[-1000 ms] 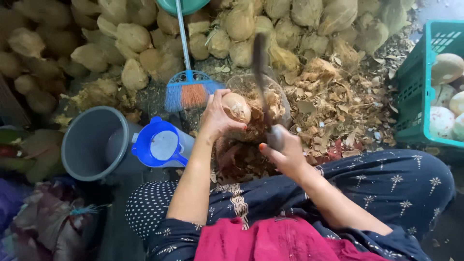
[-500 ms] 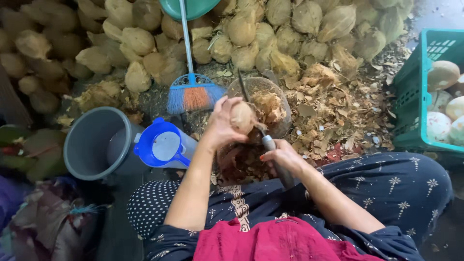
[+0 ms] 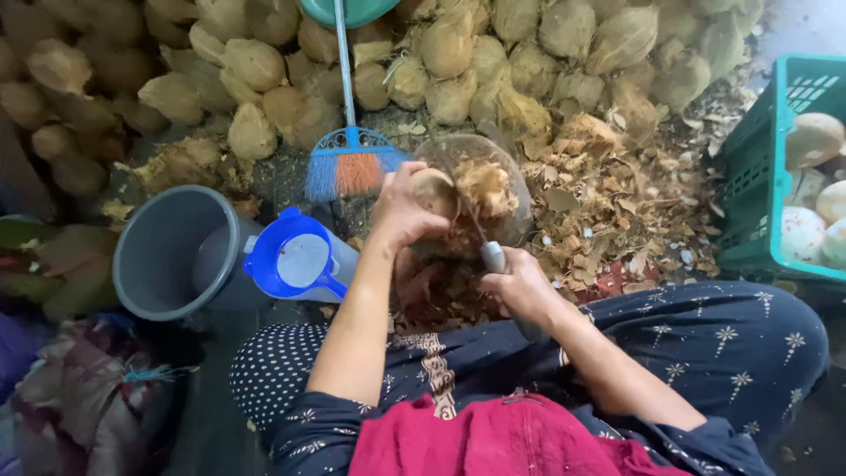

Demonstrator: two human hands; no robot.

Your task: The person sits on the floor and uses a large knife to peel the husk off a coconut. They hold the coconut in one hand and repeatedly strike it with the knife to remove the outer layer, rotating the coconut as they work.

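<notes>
Head view: the left hand [image 3: 401, 210] wraps its fingers [image 3: 421, 179] round a coconut [image 3: 434, 192], holding it up over a round block [image 3: 507, 189] strewn with husk. The right hand [image 3: 522, 286] is closed on the handle of a knife [image 3: 489, 251], and the blade runs up towards the coconut; whether it touches is hard to tell. Both hands sit close together above the person's lap.

Just left, a blue jug [image 3: 295, 262] stands against a grey bucket [image 3: 167, 251]. A broom [image 3: 352, 163] lies above them, its bristles near the block. A heap of unhusked coconuts [image 3: 493, 44] fills the top. Husk scraps [image 3: 617, 203] cover the floor to the right, where a green crate [image 3: 762, 194] holds peeled coconuts [image 3: 811, 141].
</notes>
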